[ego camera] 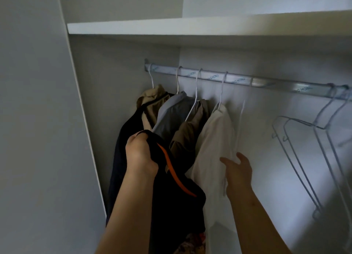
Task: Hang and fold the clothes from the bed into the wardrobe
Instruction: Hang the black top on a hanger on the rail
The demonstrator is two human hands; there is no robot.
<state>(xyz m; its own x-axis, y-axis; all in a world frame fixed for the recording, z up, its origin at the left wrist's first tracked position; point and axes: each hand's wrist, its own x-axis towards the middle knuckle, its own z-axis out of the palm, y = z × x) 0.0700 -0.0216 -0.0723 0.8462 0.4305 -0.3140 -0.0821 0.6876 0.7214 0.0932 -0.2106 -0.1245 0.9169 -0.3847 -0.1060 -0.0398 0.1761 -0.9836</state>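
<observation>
Inside the wardrobe, my left hand is shut on a black garment with an orange stripe, held up in front of the hanging clothes. My right hand is spread open against the lower edge of a white shirt that hangs on a white hanger. Left of the shirt, a brown garment, a grey shirt and a beige garment hang on the metal rail. A thin white hanger dangles blurred just right of the white shirt.
Several bare wire hangers hang at the rail's right end. A white shelf runs above the rail. The wardrobe's side panel stands close on the left. A patterned cloth shows at the bottom.
</observation>
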